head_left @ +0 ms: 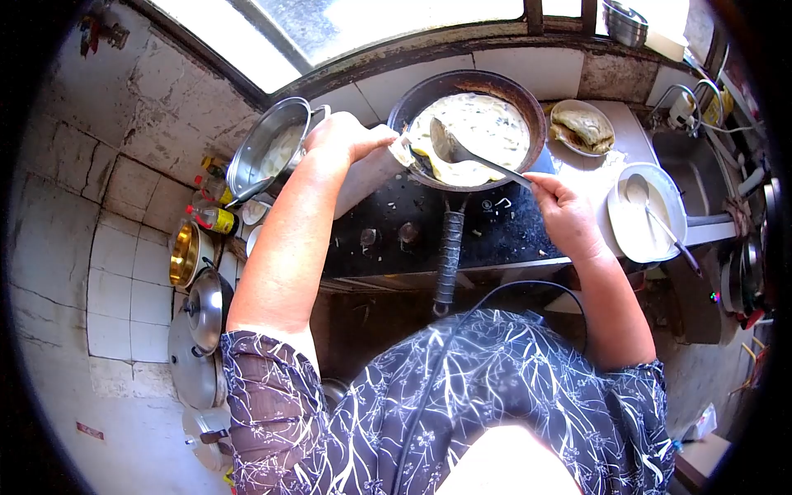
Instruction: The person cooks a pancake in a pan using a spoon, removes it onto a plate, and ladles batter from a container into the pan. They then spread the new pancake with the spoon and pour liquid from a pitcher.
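Note:
My right hand (568,213) is closed round the handle of a metal spatula (487,164). Its blade rests against a pale, greenish-flecked pancake (487,124) in the dark frying pan (538,107), where a yellowish edge is folded near the pan's left side. My left hand (351,136) reaches over to the left rim of the pan. Its fingers are pinched at a small whitish piece (402,152), too unclear to name. Beside that hand stands a steel pot (245,157) holding pale contents and a dark-handled utensil.
A plate of folded browned pancakes (582,128) sits right of the pan. Farther right, a white basin (660,247) holds a spoon (652,208), with the sink (701,165) behind. The wrapped pan handle (449,252) points toward me. Bottles (216,219) and lidded pots (208,307) line the left.

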`<state>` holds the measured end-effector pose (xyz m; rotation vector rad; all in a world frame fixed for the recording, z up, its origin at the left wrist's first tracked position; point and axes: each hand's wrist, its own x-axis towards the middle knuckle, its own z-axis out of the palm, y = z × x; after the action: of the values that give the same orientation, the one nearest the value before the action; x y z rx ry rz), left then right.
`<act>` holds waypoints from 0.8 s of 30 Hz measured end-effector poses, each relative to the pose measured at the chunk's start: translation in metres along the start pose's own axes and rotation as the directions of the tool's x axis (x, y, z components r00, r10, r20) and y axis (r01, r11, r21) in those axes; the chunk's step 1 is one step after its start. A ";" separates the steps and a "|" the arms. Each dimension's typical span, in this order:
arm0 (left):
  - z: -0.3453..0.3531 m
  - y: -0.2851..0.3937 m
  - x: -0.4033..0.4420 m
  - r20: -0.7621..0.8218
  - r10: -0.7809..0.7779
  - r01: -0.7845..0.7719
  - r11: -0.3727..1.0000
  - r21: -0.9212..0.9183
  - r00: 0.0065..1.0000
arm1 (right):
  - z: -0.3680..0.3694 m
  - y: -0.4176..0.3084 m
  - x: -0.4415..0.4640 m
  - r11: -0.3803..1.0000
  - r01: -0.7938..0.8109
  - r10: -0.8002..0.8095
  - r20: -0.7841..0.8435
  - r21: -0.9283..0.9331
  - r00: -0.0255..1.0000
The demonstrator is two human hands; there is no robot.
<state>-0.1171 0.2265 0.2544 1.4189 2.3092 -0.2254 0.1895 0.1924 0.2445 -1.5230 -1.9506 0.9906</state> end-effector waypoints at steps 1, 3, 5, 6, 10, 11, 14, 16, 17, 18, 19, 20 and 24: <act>-0.001 0.001 -0.001 -0.005 0.002 -0.002 1.000 -0.002 1.000 | 0.000 0.000 0.000 1.000 0.010 -0.010 -0.010 -0.014 1.000; -0.001 0.003 -0.002 -0.011 0.000 0.000 1.000 -0.005 1.000 | -0.001 -0.001 0.001 1.000 0.014 -0.014 -0.012 -0.022 1.000; 0.000 0.002 -0.002 -0.017 -0.005 0.005 1.000 -0.008 1.000 | -0.001 -0.002 0.001 0.999 0.020 -0.020 -0.013 -0.030 1.000; 0.000 0.002 -0.002 -0.027 0.001 -0.001 1.000 -0.017 1.000 | -0.001 -0.003 0.001 0.998 0.010 -0.011 -0.010 -0.057 1.000; 0.003 -0.005 0.001 -0.018 -0.006 0.005 0.999 -0.041 1.000 | -0.002 -0.004 0.000 0.996 0.029 -0.032 -0.029 -0.087 0.999; 0.008 -0.009 0.007 -0.018 -0.006 0.005 0.999 -0.041 1.000 | -0.002 -0.004 -0.001 0.996 0.029 -0.032 -0.029 -0.087 0.999; 0.025 -0.034 0.029 -0.058 0.026 -0.033 0.992 -0.122 0.998 | -0.001 -0.007 -0.003 0.997 0.063 -0.066 -0.067 -0.044 0.996; 0.027 -0.049 0.037 -0.029 0.090 -0.094 0.972 -0.216 0.996 | -0.002 -0.013 -0.002 0.987 0.003 -0.014 -0.065 -0.159 0.998; 0.030 -0.050 0.038 -0.050 0.085 -0.093 0.982 -0.167 0.995 | -0.001 -0.012 -0.003 0.987 0.003 -0.014 -0.065 -0.159 0.998; 0.031 -0.054 0.038 -0.051 0.085 -0.092 0.982 -0.167 0.995 | -0.001 -0.010 -0.002 0.980 0.048 -0.064 -0.078 -0.191 0.995; 0.034 -0.060 0.033 -0.104 0.082 -0.110 0.947 -0.301 0.991 | 0.001 -0.011 -0.003 0.970 0.090 -0.113 -0.089 -0.226 0.990; 0.036 -0.063 0.028 -0.157 0.070 -0.132 0.895 -0.427 0.985 | 0.002 -0.012 -0.003 0.970 0.092 -0.114 -0.088 -0.227 0.989; 0.040 -0.068 0.016 -0.177 0.003 -0.099 0.841 -0.533 0.984 | 0.012 -0.023 -0.008 0.945 0.160 -0.177 -0.038 -0.284 0.983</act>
<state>-0.1726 0.1942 0.2064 1.2303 2.2047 0.5503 0.1691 0.1791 0.2554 -1.4797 -2.2062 0.6067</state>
